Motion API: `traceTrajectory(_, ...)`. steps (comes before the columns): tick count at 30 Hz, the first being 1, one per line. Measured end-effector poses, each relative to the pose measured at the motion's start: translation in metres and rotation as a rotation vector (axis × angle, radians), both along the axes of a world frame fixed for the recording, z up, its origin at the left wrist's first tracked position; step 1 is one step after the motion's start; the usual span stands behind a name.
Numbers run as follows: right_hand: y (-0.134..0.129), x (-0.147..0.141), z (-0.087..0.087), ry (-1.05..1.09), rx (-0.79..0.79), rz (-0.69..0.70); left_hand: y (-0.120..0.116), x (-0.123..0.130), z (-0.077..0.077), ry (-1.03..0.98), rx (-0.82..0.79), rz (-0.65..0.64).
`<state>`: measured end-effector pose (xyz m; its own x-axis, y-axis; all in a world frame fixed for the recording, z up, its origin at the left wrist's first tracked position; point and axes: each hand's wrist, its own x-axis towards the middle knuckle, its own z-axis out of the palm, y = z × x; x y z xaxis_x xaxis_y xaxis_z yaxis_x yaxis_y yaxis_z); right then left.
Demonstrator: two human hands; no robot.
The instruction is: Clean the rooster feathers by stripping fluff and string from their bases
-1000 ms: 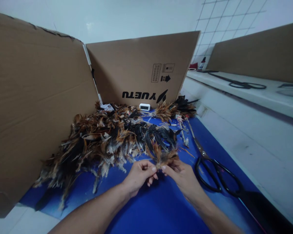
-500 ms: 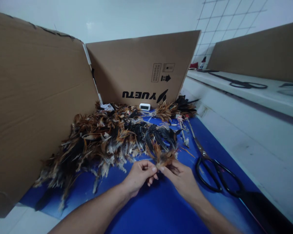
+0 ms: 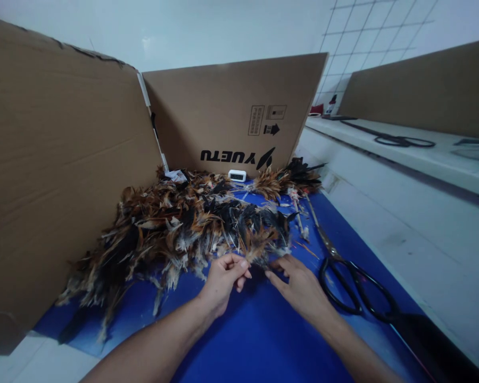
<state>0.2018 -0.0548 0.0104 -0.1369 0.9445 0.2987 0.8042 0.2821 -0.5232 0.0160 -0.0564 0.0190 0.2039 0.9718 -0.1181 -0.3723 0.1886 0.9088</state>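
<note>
My left hand (image 3: 225, 282) is closed in a pinch, thumb against curled fingers, on the base of a brown feather bunch (image 3: 257, 246). Just to its right, my right hand (image 3: 299, 284) has its thumb and forefinger curled in at the greyish down below the bunch, and the fingertips seem to pinch some of this down. Right behind both hands spreads a large heap of brown, black and grey feathers (image 3: 171, 223) on the blue tabletop (image 3: 239, 340). The feathers at my fingertips partly merge with the heap, so their outlines are hard to tell.
Large black-handled scissors (image 3: 339, 260) lie to the right of my right hand. A small white digital display (image 3: 237, 176) stands before the upright cardboard panel (image 3: 223, 111). Another cardboard panel (image 3: 59, 175) walls the left side. Another pair of scissors (image 3: 403, 140) rests on the white ledge.
My hands have drawn apart: the left has shifted slightly left and up, the right slightly right. The feather bunch has moved a little left with the left hand.
</note>
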Motion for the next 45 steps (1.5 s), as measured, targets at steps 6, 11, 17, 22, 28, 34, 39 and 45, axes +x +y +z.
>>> traceTrajectory(6, 0.001, 0.0, -0.003, -0.018, -0.037, -0.018, 0.001, -0.001, 0.001, -0.01, -0.022, 0.046)
traceTrajectory(11, 0.006, 0.001, -0.007, -0.021, -0.004, -0.034, 0.002, -0.001, 0.001, -0.005, -0.022, 0.055)
traceTrajectory(17, 0.006, 0.001, -0.006, -0.038, -0.017, 0.023, 0.002, -0.001, 0.001, 0.006, -0.029, 0.061)
traceTrajectory(22, 0.003, 0.003, 0.002, 0.093, -0.054, 0.01, 0.002, -0.001, 0.002, 0.009, -0.038, 0.056)
traceTrajectory(28, -0.001, 0.002, 0.011, 0.24, -0.097, -0.062, 0.002, -0.002, 0.001, -0.001, -0.037, 0.058)
traceTrajectory(34, 0.0, 0.005, 0.012, 0.288, -0.092, -0.072, 0.003, -0.002, 0.001, -0.006, -0.028, 0.054)
traceTrajectory(39, 0.003, 0.012, 0.007, 0.191, -0.074, -0.032, 0.003, -0.002, -0.001, -0.002, -0.034, 0.055)
traceTrajectory(45, 0.004, 0.013, 0.003, -0.006, 0.106, 0.02, 0.003, -0.002, -0.002, -0.005, -0.029, 0.047)
